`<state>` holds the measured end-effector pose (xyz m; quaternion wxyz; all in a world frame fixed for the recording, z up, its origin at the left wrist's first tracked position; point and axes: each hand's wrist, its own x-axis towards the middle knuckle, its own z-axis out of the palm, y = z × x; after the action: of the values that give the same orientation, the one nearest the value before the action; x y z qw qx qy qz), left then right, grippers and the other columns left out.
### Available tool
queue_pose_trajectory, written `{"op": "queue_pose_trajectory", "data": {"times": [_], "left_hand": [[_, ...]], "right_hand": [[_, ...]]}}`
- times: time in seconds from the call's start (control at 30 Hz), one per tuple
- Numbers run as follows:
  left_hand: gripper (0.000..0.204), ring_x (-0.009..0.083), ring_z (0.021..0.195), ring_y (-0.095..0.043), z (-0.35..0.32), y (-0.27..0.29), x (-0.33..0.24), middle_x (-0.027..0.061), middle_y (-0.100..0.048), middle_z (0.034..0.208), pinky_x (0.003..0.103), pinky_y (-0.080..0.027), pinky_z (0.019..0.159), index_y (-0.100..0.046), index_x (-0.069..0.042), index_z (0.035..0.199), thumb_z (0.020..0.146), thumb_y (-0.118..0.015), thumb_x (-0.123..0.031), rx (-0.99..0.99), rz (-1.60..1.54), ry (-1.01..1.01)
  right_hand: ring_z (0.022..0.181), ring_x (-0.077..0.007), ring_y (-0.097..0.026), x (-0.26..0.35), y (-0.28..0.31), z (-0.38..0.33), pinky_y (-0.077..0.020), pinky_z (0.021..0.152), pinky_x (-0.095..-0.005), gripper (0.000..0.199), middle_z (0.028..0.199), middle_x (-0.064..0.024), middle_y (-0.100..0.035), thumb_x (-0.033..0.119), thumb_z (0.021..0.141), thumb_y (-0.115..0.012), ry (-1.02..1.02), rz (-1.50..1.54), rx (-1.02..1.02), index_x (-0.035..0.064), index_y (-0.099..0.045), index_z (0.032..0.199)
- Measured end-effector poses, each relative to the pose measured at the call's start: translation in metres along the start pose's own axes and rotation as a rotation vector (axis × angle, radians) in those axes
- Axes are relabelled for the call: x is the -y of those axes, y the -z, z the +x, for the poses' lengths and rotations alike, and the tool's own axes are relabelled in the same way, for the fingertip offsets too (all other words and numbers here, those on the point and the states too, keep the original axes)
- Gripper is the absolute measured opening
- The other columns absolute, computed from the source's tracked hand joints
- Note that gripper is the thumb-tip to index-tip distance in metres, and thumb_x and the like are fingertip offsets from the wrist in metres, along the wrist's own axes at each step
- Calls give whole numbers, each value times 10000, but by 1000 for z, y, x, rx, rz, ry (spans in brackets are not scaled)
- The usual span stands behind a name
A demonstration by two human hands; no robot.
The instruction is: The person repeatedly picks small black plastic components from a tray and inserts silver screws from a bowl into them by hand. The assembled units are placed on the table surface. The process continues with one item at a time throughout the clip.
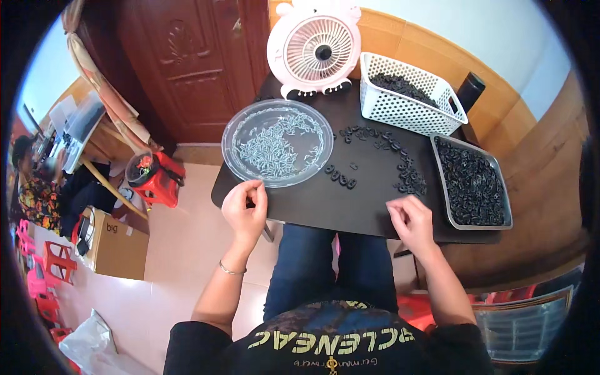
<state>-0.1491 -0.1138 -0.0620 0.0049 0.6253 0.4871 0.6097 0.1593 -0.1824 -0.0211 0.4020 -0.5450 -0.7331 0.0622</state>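
My left hand [245, 207] is closed, thumb against curled fingers, at the near rim of a round clear plastic tray [229, 152]. Small, thin silvery-grey pieces [269, 150] lie scattered in that tray. Over the table's front edge, my right hand [412, 220] is also closed, its fingertips pinched together. Whatever either hand may hold is too small or hidden to make out. Just beyond the right hand lies a cluster of small black oval parts [411, 178]. Between the hands, several similar black parts [340, 178] sit in a short row beside the round tray.
A rectangular tray [507, 209] full of black parts stands at the dark table's [350, 212] right end. Behind it are a white perforated basket [406, 115] of black pieces and a dark cylinder [470, 91]. A pink fan [275, 59] stands at the back. Another person [37, 187] sits far left.
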Motion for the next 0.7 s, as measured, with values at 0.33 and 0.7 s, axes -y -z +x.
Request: {"op": "queue_pose_trajectory", "data": {"times": [0.33,0.7], "left_hand": [[82,121,498,-482,22,16,-9,37,-511,569,233,-384,476,-602,-37,745,686,-632,12,362,-229,220],[173,277,738,-543,119,-51,-26,91,-554,739,357,-435,676,-616,-42,834,665,-616,-3,710,67,-359]], "right_hand": [[806,-251,-566,-3,-53,109,-476,719,-341,144,856,-79,-597,44,728,-582,259,-158,238,41,-621,867],[781,-266,-566,-21,-47,110,-478,715,-350,201,791,-104,-568,10,681,-616,113,-70,326,50,-624,878]]}}
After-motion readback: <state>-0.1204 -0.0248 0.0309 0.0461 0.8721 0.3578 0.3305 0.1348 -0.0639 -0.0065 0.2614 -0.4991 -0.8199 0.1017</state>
